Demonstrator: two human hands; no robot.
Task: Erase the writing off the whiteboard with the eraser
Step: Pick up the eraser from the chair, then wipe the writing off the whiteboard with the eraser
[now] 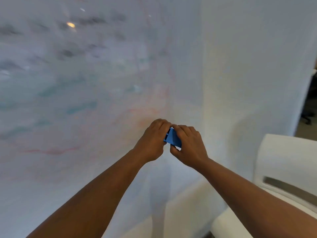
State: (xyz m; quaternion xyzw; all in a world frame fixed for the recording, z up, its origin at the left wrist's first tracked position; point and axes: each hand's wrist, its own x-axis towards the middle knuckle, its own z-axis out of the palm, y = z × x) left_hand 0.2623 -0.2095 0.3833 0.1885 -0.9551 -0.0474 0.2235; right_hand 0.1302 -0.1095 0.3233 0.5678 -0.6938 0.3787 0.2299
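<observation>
A large whiteboard point(85, 83) fills the left and middle of the blurred head view, with smeared black, teal and red marks across it. In front of its lower right part I hold a blue eraser point(173, 138) with both hands. My left hand point(152, 141) grips its left end, and my right hand point(187, 145) covers its top and right side. Most of the eraser is hidden by my fingers. I cannot tell whether it touches the board.
A plain white wall point(248, 74) stands right of the board. A white chair point(283, 177) sits low at the right, close to my right forearm. At the far right edge a dark opening shows an office chair base point(307, 117).
</observation>
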